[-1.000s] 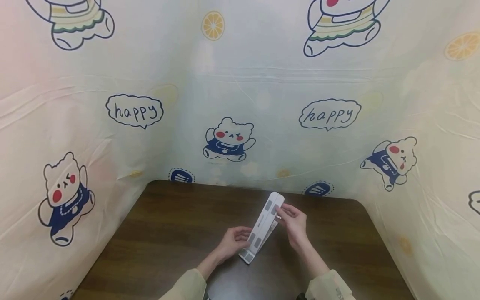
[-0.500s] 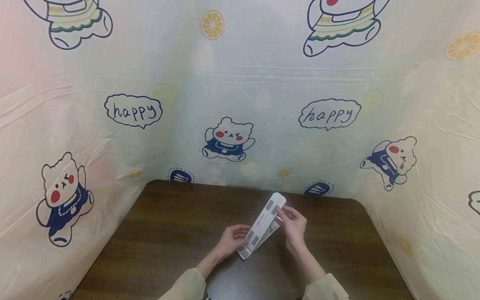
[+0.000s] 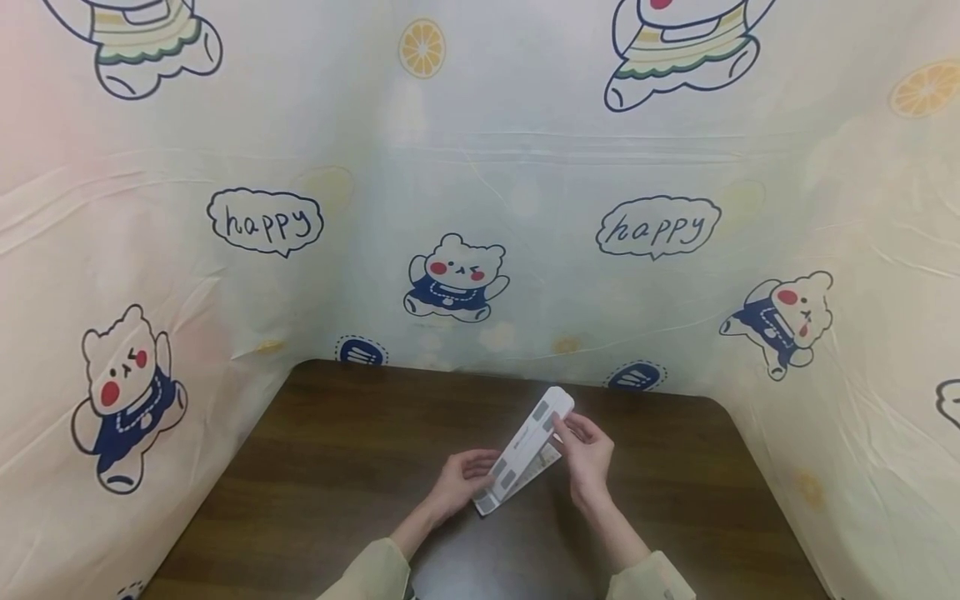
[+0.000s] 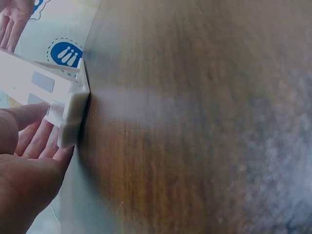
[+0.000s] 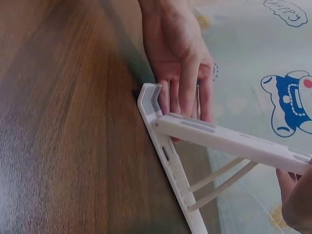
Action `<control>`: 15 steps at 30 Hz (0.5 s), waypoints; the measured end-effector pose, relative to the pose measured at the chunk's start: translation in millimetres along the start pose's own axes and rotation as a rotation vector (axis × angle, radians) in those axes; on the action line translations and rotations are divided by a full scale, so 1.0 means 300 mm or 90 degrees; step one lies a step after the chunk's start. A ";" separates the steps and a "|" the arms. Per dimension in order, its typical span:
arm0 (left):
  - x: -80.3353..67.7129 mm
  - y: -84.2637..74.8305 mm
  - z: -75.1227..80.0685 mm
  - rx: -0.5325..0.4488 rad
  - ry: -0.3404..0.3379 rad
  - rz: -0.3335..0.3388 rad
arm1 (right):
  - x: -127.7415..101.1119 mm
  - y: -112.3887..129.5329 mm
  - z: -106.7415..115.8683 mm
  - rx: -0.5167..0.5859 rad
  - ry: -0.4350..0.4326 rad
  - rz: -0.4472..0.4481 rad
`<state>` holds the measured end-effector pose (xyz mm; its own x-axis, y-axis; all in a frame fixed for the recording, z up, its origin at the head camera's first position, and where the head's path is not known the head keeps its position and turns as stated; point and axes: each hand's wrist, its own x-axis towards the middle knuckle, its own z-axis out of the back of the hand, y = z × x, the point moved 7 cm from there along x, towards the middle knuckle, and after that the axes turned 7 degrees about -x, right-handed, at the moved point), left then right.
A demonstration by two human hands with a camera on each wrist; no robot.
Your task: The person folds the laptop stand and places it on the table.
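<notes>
A white folding laptop stand [image 3: 522,450] with grey pads stands partly unfolded on the table, slanting up toward the far right. At its low front end, my left hand [image 3: 453,485] grips the upper bar, thumb over a grey pad [image 4: 43,81] and fingers behind. My right hand [image 3: 589,457] pinches the raised far end, partly cut off in the right wrist view. There, the upper bar [image 5: 219,140] angles away from the base bar [image 5: 168,158], with two thin struts [image 5: 225,184] between them. The base ends in an upturned lip [image 5: 150,100].
The brown wooden table [image 3: 337,433] has rounded far corners. A pale curtain [image 3: 525,283] printed with bears and the word "happy" hangs close behind it and on both sides. Light reflects off the near part of the tabletop.
The stand's low end has shifted slightly left and away, and its raised end slightly right, so it leans more to the right. Both hands keep their hold and have barely moved.
</notes>
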<state>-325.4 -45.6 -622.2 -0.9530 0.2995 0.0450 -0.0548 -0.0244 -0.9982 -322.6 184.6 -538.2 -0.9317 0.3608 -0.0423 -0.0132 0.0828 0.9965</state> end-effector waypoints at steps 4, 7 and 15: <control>-0.005 -0.011 0.003 0.005 -0.002 -0.011 | 0.003 0.001 0.000 -0.014 0.019 0.005; -0.014 -0.020 0.006 0.007 -0.001 -0.026 | 0.012 0.009 -0.002 -0.030 0.049 0.016; -0.046 -0.044 0.018 -0.005 -0.008 -0.060 | 0.048 0.039 0.006 -0.082 0.114 0.027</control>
<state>-313.2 -54.6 -609.4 -0.9472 0.2887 0.1397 -0.1425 0.0115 -0.9897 -335.6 192.5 -527.4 -0.9819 0.1896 0.0022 -0.0078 -0.0519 0.9986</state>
